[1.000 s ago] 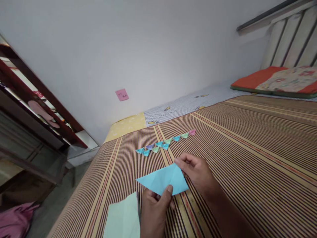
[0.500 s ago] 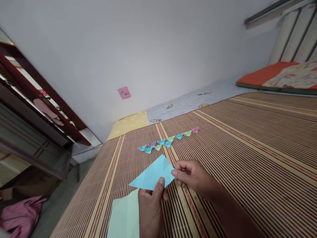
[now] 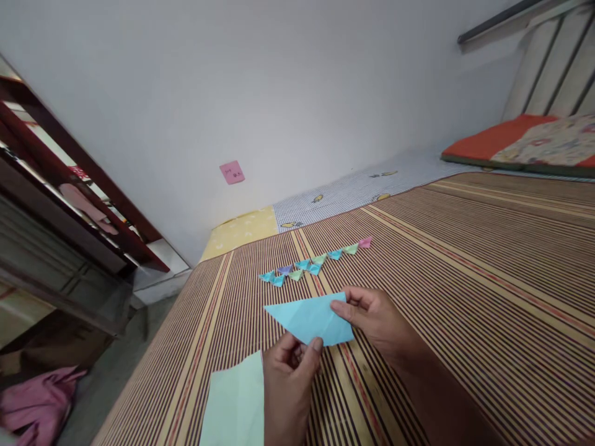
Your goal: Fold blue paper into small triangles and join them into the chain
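A light blue paper folded into a triangle [image 3: 309, 318] is held just above the striped mat [image 3: 465, 260]. My left hand [image 3: 288, 378] pinches its lower edge with thumb and fingers closed. My right hand [image 3: 376, 322] pinches the paper's right corner. A pale green sheet [image 3: 235, 402] lies flat on the mat under my left wrist. Beyond the hands, a row of several small folded paper triangles [image 3: 316, 265], blue, green, purple and pink, lies on the mat.
A white wall stands behind with a pink sticky note [image 3: 232, 172]. An orange and floral cushion [image 3: 525, 145] lies at the far right. Dark wooden shelving [image 3: 69, 204] stands on the left beside the mat's edge, with pink cloth [image 3: 37, 406] on the floor.
The blue triangle has been turned in my hands: its long point now faces left and it lies flatter. My right hand has shifted to grip its right corner.
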Demonstrator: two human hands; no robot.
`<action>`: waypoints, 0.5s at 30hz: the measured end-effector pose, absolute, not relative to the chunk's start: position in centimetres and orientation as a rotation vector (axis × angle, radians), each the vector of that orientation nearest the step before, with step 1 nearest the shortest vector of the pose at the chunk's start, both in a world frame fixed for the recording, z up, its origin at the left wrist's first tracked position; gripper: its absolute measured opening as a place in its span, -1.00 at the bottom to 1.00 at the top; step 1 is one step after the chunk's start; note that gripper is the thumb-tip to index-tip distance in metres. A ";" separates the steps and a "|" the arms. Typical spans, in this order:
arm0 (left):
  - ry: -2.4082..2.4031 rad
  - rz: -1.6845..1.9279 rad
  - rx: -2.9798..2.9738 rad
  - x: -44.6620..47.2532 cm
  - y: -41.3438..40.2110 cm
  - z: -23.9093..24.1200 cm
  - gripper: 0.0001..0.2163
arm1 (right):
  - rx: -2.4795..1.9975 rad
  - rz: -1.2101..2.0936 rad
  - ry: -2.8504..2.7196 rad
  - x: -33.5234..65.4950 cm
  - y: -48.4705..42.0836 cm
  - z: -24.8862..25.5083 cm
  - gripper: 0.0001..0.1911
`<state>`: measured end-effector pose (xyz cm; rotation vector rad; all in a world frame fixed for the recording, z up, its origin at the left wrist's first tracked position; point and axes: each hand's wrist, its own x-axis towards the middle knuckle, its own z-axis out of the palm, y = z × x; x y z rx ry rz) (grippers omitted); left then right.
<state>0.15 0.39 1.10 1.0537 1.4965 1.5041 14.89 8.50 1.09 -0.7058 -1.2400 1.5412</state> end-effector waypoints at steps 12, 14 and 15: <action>1.097 1.505 0.812 0.3 1.2 0.3 -0.72 | -0.697 1.403 -1.181 15.2 8.7 1.3 -0.65; 0.926 1.375 0.721 0.7 1.4 -0.3 -0.61 | -0.625 1.384 -1.253 15.4 8.8 1.2 -0.71; 0.841 1.306 0.678 0.9 1.4 -0.6 -0.57 | -0.582 1.371 -1.292 15.5 8.9 1.2 -0.73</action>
